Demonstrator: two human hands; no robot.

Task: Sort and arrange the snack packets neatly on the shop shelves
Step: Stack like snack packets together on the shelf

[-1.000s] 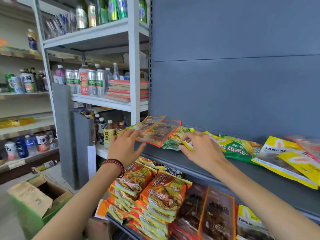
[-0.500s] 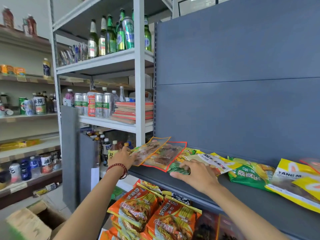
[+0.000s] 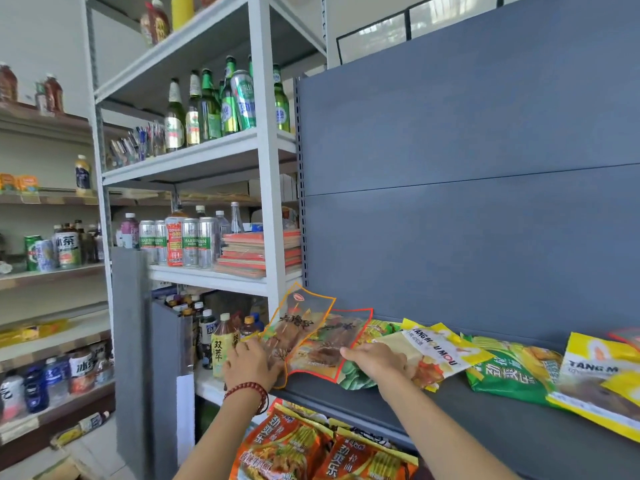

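On the grey shelf (image 3: 460,420) lies a row of snack packets. At its left end my left hand (image 3: 251,365) grips an orange-edged clear packet (image 3: 298,323), which tilts upright against the shelf's corner. Beside it lies a red-edged clear packet (image 3: 329,344), and my right hand (image 3: 381,358) presses on its right edge and on a green packet (image 3: 356,377) underneath. Further right lie a yellow-white packet (image 3: 433,348), a green packet (image 3: 512,372) and a yellow packet (image 3: 595,382).
Orange snack packets (image 3: 294,445) fill the shelf below. A white rack (image 3: 266,168) to the left holds beer bottles (image 3: 207,109), cans (image 3: 190,240), a stack of flat red boxes (image 3: 259,252) and drink bottles (image 3: 223,344) close to my left hand. The grey back panel (image 3: 467,168) rises behind the shelf.
The camera tilted upward, showing more of the upper shelves. My left hand raised the orange-edged packet more upright; my right hand shifted left onto the red-edged packet's edge.
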